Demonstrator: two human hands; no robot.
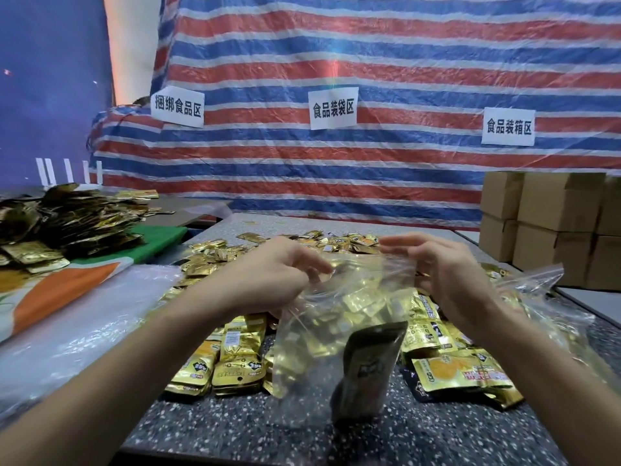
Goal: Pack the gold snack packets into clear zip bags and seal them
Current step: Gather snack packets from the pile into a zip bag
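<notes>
A clear zip bag (322,334) hangs between my hands above the speckled table (235,428). My left hand (272,274) pinches the bag's top edge on the left. On the right side of that edge my right hand (447,274) pinches it too. Inside the bag are several gold snack packets (349,307) and one darker packet (369,364) standing near its bottom. Loose gold packets (235,361) lie in heaps on the table under and behind the bag.
Another clear bag (537,290) with gold packets lies at the right. A pile of clear plastic bags (77,321) covers the left side. A heap of dark gold packets (64,223) sits far left. Cardboard boxes (551,227) stack at the back right before a striped tarp (336,163).
</notes>
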